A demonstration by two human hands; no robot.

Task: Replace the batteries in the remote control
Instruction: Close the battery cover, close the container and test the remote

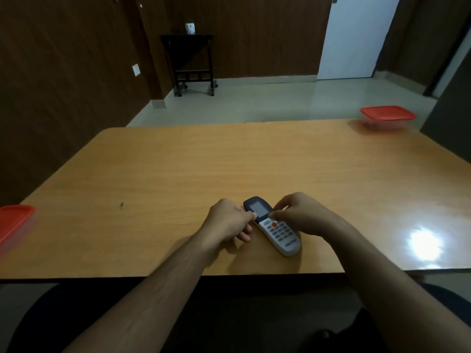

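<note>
A remote control [280, 235] lies face up on the wooden table [178, 174], near the front edge. It has a dark top end with a small screen, a white body with grey buttons and one orange button. My left hand [229, 220] touches its left side with the fingertips. My right hand [303, 212] curls over its right side, thumb and fingers pinching the edge near the orange button. The remote rests on the table between both hands. No batteries are visible.
A clear box with a red lid [388, 115] stands at the table's far right corner. Another red-lidded box [12, 225] sits at the left edge. A dark side table [191, 62] and a white door [356, 36] are beyond the table.
</note>
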